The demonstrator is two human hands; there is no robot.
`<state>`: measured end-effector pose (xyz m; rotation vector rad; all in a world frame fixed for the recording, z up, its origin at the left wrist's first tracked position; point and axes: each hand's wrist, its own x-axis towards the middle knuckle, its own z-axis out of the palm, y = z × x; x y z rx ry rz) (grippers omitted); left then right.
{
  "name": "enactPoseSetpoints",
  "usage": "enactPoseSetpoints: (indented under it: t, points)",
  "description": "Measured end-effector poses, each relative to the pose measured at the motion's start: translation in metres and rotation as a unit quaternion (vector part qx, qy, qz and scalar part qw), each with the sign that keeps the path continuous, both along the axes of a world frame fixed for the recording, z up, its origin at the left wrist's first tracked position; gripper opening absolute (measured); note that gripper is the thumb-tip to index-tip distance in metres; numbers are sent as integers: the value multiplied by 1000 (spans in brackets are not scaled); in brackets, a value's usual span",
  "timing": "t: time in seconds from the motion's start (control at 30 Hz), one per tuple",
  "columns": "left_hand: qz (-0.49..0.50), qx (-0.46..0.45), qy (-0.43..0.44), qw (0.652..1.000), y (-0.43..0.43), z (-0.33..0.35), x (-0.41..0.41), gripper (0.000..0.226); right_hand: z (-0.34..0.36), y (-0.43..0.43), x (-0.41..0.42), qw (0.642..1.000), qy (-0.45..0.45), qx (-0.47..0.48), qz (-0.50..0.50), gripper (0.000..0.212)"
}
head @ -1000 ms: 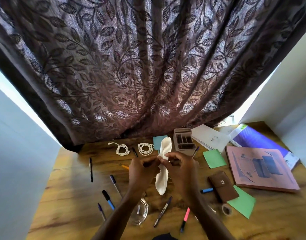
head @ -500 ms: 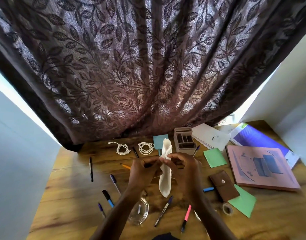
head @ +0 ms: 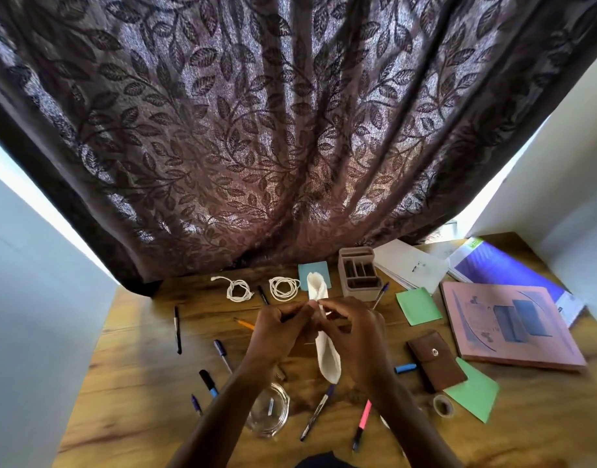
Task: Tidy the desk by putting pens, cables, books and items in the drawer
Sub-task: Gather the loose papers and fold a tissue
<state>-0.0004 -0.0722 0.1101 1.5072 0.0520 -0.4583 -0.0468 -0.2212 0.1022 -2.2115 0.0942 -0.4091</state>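
Observation:
My left hand (head: 279, 329) and my right hand (head: 353, 332) meet above the middle of the wooden desk (head: 138, 383). Both pinch a long white folded cloth (head: 327, 358) that stands upright between them. Two coiled white cables (head: 238, 288) (head: 283, 287) lie behind my hands. Several pens and markers are scattered at the front, among them a black pen (head: 177, 329), a blue-capped marker (head: 208, 383) and a pink highlighter (head: 363, 422). A pink book (head: 506, 324) lies on the right. No drawer shows.
A dark leaf-patterned curtain (head: 290, 130) hangs over the desk's far edge. A beige pen organiser (head: 358, 275), white papers (head: 412, 265), green notes (head: 418, 305), a brown pouch (head: 435, 361), a tape roll (head: 443, 405) and a glass dish (head: 268, 413) stand around. White walls flank both sides.
The white cloth has been raised a little and now stands straighter between my hands. My fingers have shifted along it. The things on the desk have not moved.

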Motion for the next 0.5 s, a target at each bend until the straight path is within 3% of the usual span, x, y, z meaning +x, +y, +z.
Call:
enactPoseSetpoints:
  t: [0.17,0.37,0.43,0.5]
  points:
    - [-7,27,-14,1000,1,20,4,25,0,1,0,998,2,-57,17,39]
    - [-82,199,-174,961,7,24,14,17,2,-13,9,997,-18,-58,53,27]
    - [-100,289,-276,911,8,26,15,22,3,-19,12,996,-2,-72,46,28]
    - [-132,383,-383,830,13,17,21,43,6,-26,14,996,23,-81,43,26]
